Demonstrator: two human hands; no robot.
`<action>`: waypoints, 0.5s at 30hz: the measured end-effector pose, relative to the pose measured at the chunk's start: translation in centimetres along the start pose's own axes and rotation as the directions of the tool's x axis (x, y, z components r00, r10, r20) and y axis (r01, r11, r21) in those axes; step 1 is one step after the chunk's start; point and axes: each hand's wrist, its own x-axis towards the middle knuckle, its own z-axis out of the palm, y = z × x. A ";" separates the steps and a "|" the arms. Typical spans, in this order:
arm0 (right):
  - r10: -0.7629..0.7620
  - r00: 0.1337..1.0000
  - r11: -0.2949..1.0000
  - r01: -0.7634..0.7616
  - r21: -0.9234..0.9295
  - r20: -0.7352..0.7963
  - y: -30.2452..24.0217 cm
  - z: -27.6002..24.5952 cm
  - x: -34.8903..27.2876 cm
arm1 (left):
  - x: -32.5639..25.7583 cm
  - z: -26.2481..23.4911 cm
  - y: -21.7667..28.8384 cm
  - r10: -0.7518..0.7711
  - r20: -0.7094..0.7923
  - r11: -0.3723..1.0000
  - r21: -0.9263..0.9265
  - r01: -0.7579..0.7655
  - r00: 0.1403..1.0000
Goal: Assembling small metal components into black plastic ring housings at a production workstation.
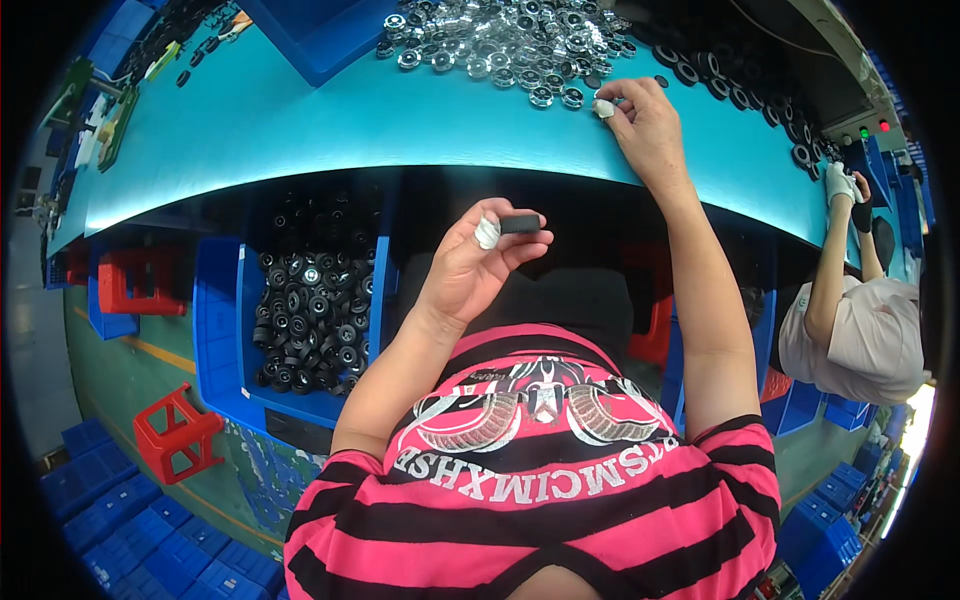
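Observation:
My left hand point(462, 268) is raised in front of my shirt, below the table's near edge. Its thumb and fingers grip a black wheel point(520, 224), seen edge-on. Over the turquoise table point(400, 130), my right hand point(648, 130) reaches to the near right side of a pile of clear plastic hubs point(490, 45). Its thumb and index finger are drawn together; whatever they pinch is too small or hidden to make out. White tape wraps both thumbs. Beside the right hand, several black rings point(715, 75) lie heaped toward the right.
A blue bin point(383, 290) of black wheels point(312, 310) stands below the table, left of my left arm. At the table's far side sits another blue bin point(318, 60). Red stools point(178, 432) are at the left. A co-worker's gloved hand point(840, 183) works at the right.

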 end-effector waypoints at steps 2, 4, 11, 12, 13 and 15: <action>-0.007 0.999 0.999 0.010 0.049 -0.054 -0.2 0.0 -0.1 | -0.1 -0.5 -0.1 -0.015 -0.050 0.998 -0.054 0.012 0.999; 0.000 0.992 0.983 0.023 0.181 -0.123 -1.0 -0.3 -0.6 | -0.3 -0.9 -0.1 -0.062 -0.141 0.993 -0.113 0.046 0.988; 0.146 0.928 0.518 -0.366 0.773 0.342 -5.3 -1.0 -6.9 | 0.0 -0.5 -0.1 -0.156 -0.194 0.975 -0.190 0.119 0.968; 0.161 0.897 0.450 -0.437 0.779 0.411 -5.6 -0.5 -7.8 | 0.0 -0.5 -0.2 -0.157 -0.200 0.975 -0.189 0.119 0.967; 0.135 0.935 0.510 -0.350 0.786 0.329 -5.7 0.0 -8.5 | 0.1 -0.6 -0.2 -0.157 -0.205 0.975 -0.189 0.118 0.966; 0.133 0.905 0.414 -0.422 0.807 0.405 -6.0 -0.4 -9.2 | 0.2 -1.1 -0.4 -0.155 -0.190 0.974 -0.193 0.118 0.969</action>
